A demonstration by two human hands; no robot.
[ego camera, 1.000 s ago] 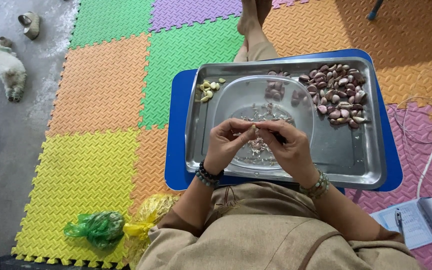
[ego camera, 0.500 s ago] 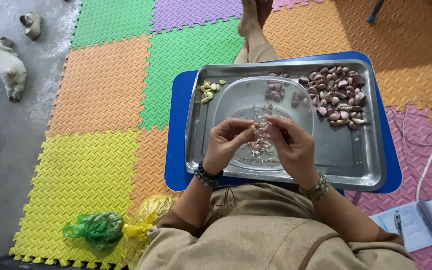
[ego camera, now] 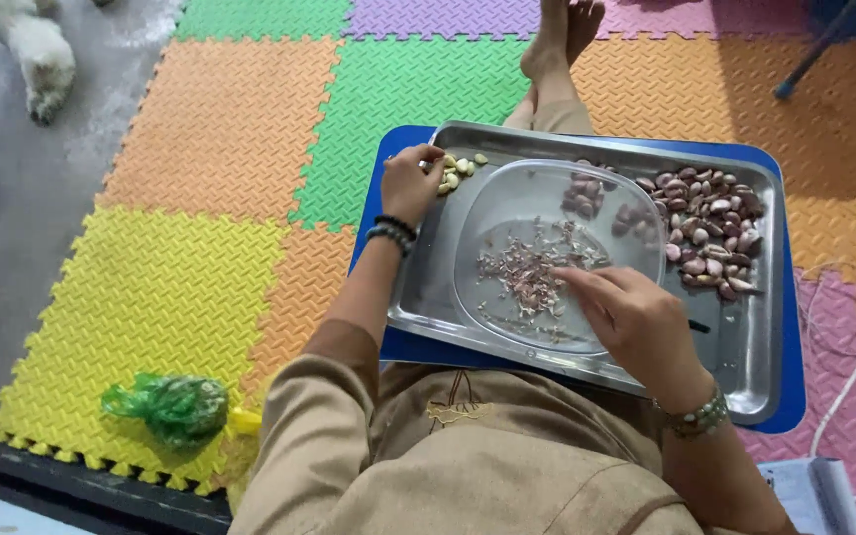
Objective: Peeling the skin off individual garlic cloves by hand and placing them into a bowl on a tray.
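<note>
Hands over a steel tray of garlic.
Left hand pinches by peeled cloves; right hand, loosely curled and empty, hovers over skins.

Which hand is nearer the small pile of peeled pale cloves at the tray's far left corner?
Left. The left hand is right beside the peeled cloves, fingertips at the pile. The right hand is well away, over the clear lid's near edge.

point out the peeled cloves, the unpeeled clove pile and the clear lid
peeled cloves (ego camera: pixel 460 168), head view, middle of the small pale heap by the left hand
unpeeled clove pile (ego camera: pixel 705 226), head view, centre of the purple heap
clear lid (ego camera: pixel 507 203), head view, bare upper-left part
</note>
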